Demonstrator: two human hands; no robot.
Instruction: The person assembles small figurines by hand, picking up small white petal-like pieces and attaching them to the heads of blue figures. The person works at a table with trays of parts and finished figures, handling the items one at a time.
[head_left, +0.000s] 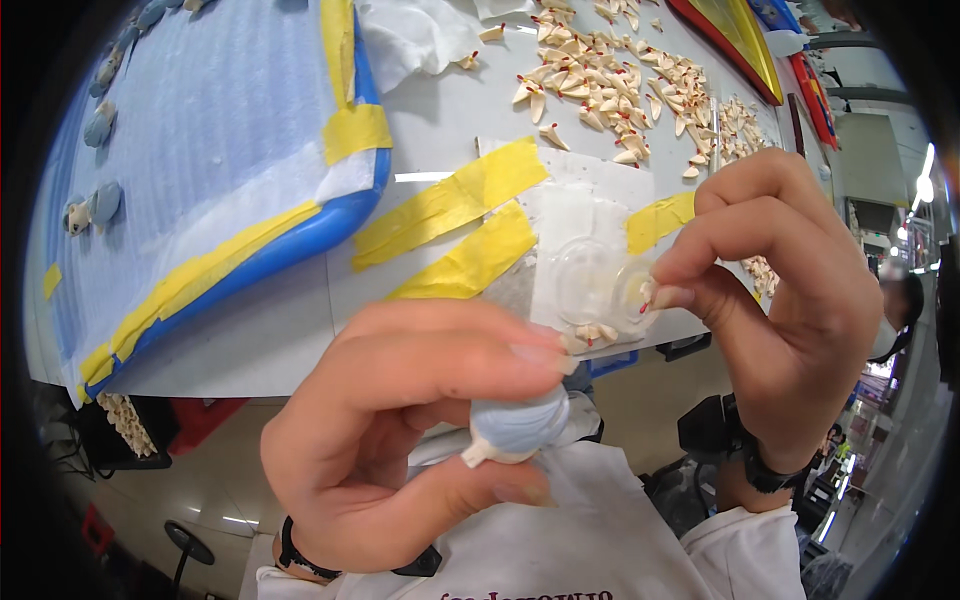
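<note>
Left hand [385, 410]: held blue-and-cream part [520, 425] in pinch | Right hand [780, 250]: pinched small red-tipped cream piece [645, 297] | Piece lay right of part, apart

Head-worn fisheye facing down, near left hand [335, 445], right hand [785, 255]; table [425, 120] toward 12 o'clock, shirt [590, 520] at 6

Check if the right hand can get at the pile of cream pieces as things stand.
Probably yes: the pile lies uncovered on the table, with nothing apparent between it and the right hand. That hand pinches a red-tipped piece, so it might need freeing first.
</note>
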